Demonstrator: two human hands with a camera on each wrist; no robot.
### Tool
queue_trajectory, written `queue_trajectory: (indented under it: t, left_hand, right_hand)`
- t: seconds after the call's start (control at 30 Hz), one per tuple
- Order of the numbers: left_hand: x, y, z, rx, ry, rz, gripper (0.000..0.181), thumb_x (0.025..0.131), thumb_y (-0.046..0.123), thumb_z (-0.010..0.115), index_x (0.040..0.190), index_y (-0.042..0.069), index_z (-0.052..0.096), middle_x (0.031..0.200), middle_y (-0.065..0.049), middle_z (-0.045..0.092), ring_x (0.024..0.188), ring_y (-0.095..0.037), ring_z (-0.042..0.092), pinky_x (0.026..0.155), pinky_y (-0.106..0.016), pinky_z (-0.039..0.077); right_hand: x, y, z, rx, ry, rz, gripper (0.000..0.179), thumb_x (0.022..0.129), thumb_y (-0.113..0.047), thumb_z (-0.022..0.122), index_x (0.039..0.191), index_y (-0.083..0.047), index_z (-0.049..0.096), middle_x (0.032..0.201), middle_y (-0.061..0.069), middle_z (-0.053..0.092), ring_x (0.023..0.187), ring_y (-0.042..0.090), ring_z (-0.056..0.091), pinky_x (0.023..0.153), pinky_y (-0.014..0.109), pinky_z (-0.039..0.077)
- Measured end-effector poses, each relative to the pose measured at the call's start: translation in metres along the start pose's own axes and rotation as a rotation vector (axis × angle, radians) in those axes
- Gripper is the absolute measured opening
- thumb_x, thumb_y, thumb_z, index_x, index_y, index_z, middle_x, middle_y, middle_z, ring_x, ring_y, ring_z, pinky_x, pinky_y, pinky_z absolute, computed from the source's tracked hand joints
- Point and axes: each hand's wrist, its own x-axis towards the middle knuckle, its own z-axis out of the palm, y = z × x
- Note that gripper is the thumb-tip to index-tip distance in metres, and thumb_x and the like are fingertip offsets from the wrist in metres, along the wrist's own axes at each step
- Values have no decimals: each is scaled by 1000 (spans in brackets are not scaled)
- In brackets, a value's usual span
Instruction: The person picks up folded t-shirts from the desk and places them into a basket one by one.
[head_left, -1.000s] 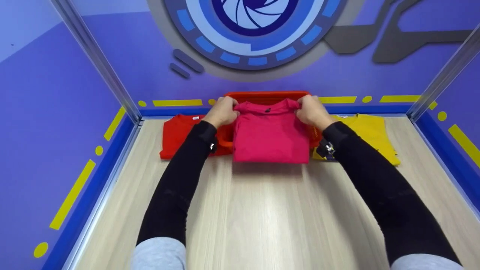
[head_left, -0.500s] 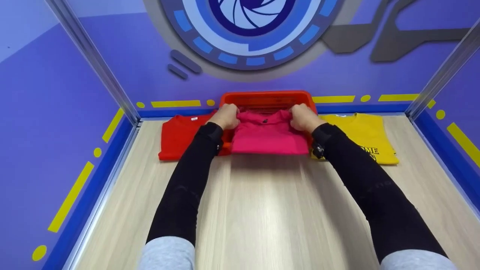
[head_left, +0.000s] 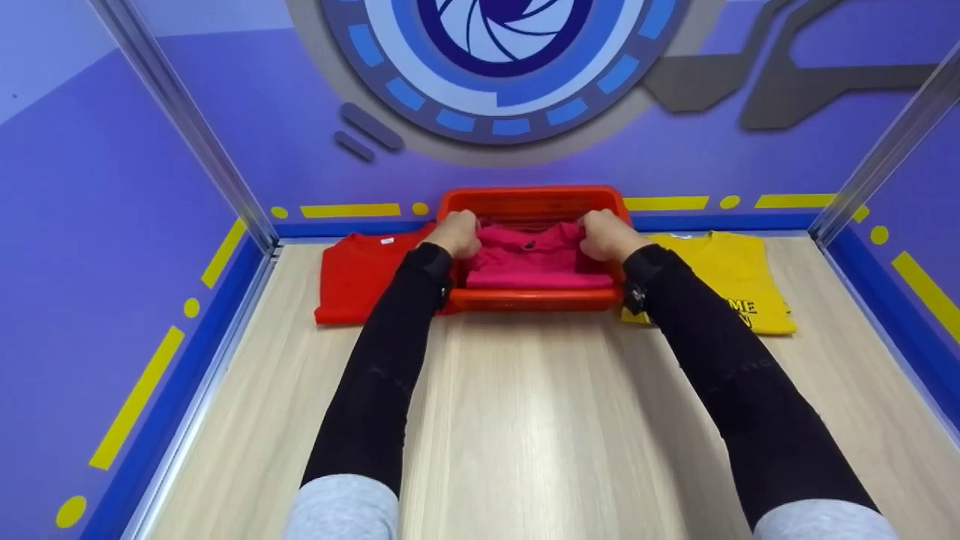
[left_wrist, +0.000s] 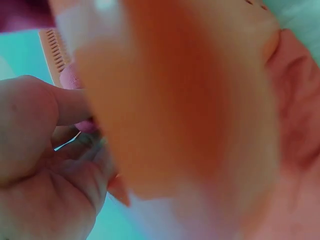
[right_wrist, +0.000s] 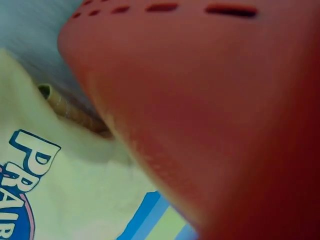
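A folded pink shirt (head_left: 536, 259) lies inside the orange-red basket (head_left: 532, 301), its collar toward the back. My left hand (head_left: 456, 234) pinches the shirt's left collar corner. At the opposite corner my right hand (head_left: 606, 235) grips the cloth. Both hands are inside the basket's side walls. In the left wrist view, the thumb and fingers of my left hand (left_wrist: 55, 145) close on a bit of pink cloth, behind a blurred basket wall (left_wrist: 175, 110). The basket's side (right_wrist: 200, 100) fills most of the right wrist view and hides my right hand.
A folded red shirt (head_left: 356, 277) lies left of the basket, and a folded yellow shirt (head_left: 724, 274) lies right of it. Behind the basket stands a patterned blue-purple wall (head_left: 420, 169). Bare wooden tabletop (head_left: 525, 420) stretches in front.
Both hands have lowered the pink shirt from above the basket's front rim down into it. The front rim, covered earlier by the shirt, now shows.
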Motion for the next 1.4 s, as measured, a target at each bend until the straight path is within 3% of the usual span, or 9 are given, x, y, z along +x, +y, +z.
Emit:
queue_trajectory:
  t: [0.07,0.17,0.43,0.73,1.07,1.17,1.23,1.3,1.4]
  left_hand:
    - [9,-4,3,23,13,-6,46,96,11,64,141,10,75,149,-10,72,139,-27,68,114,-42,57]
    - [0,2,-3,10,13,2,41,97,10,62,135,9,78,143,-10,75,132,-24,71,109,-39,58]
    - [-63,37,-32,-91,89,-33,47,104,6,58,150,3,66,155,-19,66,143,-31,63,120,-41,52]
    - [-58,39,-33,-134,210,-68,48,100,3,61,147,7,70,153,-15,68,146,-30,62,122,-39,51]
    - [-60,39,-22,-166,278,-48,53,113,12,49,166,9,47,165,-16,55,155,-32,53,129,-42,44]
    - [-69,43,-24,-169,262,-1,50,114,14,49,163,9,51,165,-14,57,155,-31,54,128,-42,45]
    - [-77,47,-26,-175,246,36,45,115,17,49,159,10,57,159,-13,63,147,-29,61,124,-42,49]
    - [-86,50,-26,-174,224,91,41,115,19,51,152,9,64,151,-13,69,134,-26,67,118,-41,53]
    - [-101,54,-20,-162,154,180,33,117,30,52,123,9,76,108,-6,75,93,-18,67,95,-36,56]
  right_hand:
    - [0,0,-2,3,1,0,47,98,-3,57,142,10,67,138,35,70,112,39,66,101,50,56]
    - [0,-2,-6,9,9,4,48,96,-2,57,141,10,67,136,35,70,107,38,64,96,48,54]
    - [1,-9,-21,-2,60,30,40,97,0,56,133,9,70,128,33,72,103,37,61,91,45,50]
    - [5,-18,-27,-39,151,31,23,94,2,54,108,7,72,115,34,73,106,44,65,94,50,51]
    - [8,-18,-8,-24,227,68,39,110,-9,46,144,7,58,129,40,68,124,57,67,108,63,57]
    - [2,-21,-5,-14,245,30,34,111,-11,48,133,7,66,112,36,73,109,53,72,98,59,61]
    - [-2,-22,-6,-11,244,-30,26,109,-11,51,107,5,73,86,24,68,86,42,70,82,49,60]
    - [-10,-25,-8,5,203,-97,28,108,-12,55,98,2,77,81,16,68,78,31,64,78,44,55]
    - [-26,-29,-8,34,49,-175,34,112,-22,59,89,-5,77,73,3,60,67,18,52,69,36,49]
